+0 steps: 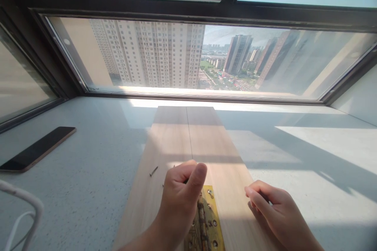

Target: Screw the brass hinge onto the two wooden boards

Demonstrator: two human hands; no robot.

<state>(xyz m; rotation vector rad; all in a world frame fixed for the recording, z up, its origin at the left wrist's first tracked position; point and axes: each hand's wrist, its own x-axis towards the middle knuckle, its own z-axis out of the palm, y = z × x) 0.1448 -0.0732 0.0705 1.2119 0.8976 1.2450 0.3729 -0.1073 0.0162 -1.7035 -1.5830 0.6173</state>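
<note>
Two pale wooden boards [173,133] lie side by side on the speckled white sill, with a thin seam between them. A worn brass hinge [216,219] rests over the seam near the bottom. My left hand [182,196] is closed in a fist above the hinge, thumb up, hiding part of it; something dark shows in the curl of its fingers. At the right board's edge, my right hand [273,208] is closed, thumb against forefinger, and a small dark thing shows between its fingers. A loose screw [153,171] lies on the left board.
A black phone [38,149] lies on the sill [97,157] at the left. A white curved tube or cable [32,200] stands at the lower left. The dark window frame [206,97] borders the sill's far edge.
</note>
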